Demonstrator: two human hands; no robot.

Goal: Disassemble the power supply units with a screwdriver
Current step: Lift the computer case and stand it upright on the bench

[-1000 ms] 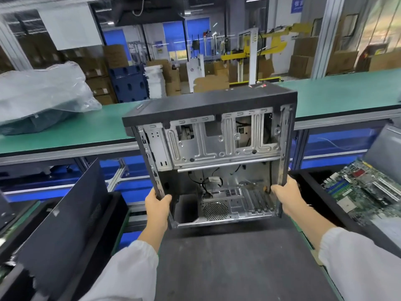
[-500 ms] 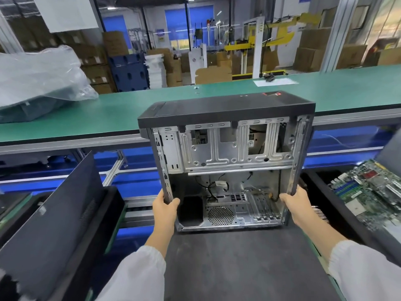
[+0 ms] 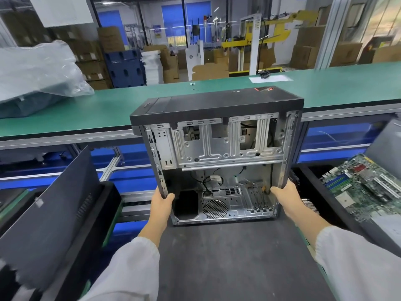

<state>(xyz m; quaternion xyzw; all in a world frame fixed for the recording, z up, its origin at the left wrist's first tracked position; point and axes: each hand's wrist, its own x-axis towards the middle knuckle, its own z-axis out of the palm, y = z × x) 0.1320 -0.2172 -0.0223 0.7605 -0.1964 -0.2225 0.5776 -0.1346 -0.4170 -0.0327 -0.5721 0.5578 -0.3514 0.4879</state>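
The open, stripped grey metal computer case with a black front panel (image 3: 219, 161) stands upright at the far edge of the dark worktop (image 3: 234, 261), the left hand (image 3: 161, 203) and right hand (image 3: 284, 198) each gripping 1 side rail with curled fingers. To move it well, both grips should stay level, as the case looks top-heavy. A black bin (image 3: 325, 205) at the right edge holds green circuit boards (image 3: 364, 187).

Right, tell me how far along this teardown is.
Done: the open grey metal computer case looks stripped, side panel off, main bay bare except loose cables; green circuit boards lie in the right bin. In hand: left hand and right hand grip its side edges. Left: no power supply or screwdriver visible.
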